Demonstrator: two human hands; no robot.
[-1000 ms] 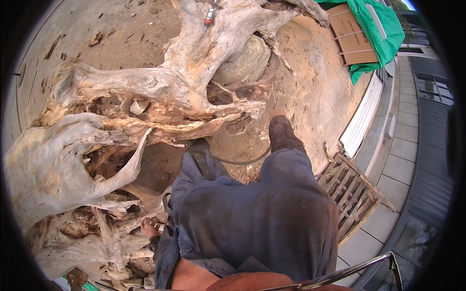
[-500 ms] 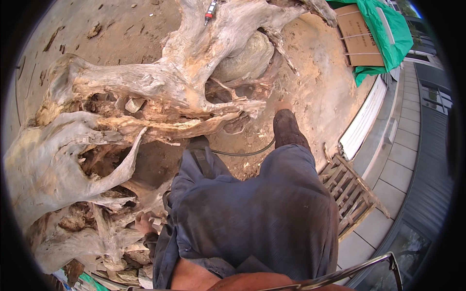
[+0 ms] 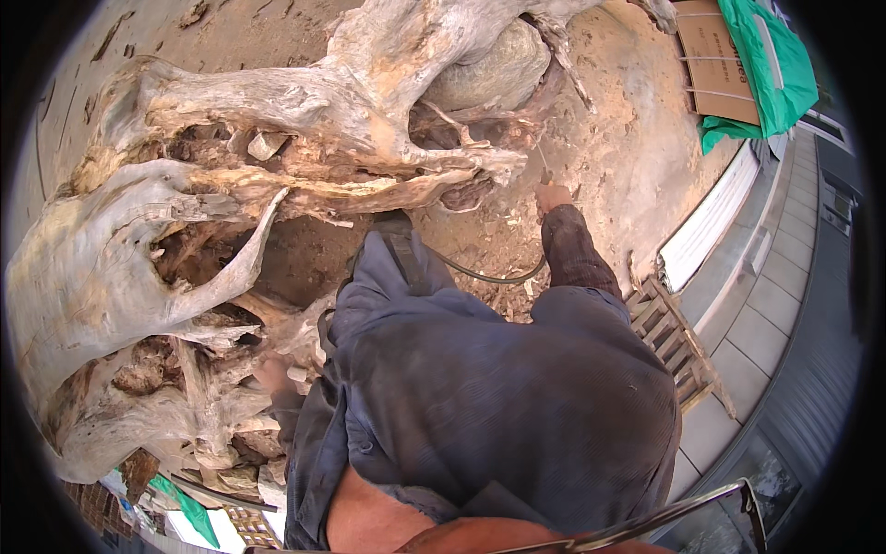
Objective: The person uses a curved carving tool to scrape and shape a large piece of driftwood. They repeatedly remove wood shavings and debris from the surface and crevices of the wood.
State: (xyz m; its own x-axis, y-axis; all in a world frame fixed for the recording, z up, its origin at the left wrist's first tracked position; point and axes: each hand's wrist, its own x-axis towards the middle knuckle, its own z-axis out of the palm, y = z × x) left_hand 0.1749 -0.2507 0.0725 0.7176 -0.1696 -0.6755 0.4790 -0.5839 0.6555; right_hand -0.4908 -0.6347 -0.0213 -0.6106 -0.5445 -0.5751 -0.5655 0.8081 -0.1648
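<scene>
A large weathered tree stump with twisted roots fills the left and upper middle. Past my right knee, my right hand reaches low over the ground, closed on a thin rod-like tool whose tip points toward the root ends; its exact kind is too small to make out. At my left side, my left hand is by the lower roots, apparently touching the wood. Blur hides how its fingers lie. A big rounded stone is lodged in the fork of the roots.
A dark hose curves over the dirt between my legs. Right of me lie a wooden pallet and long white panels. A cardboard box under green sheeting stands at the upper right, beside a paved walkway.
The view has shifted, so the stump sits higher and the red-and-black tool on it is out of frame. More of my right hand and its thin tool shows. My left hand is more blurred.
</scene>
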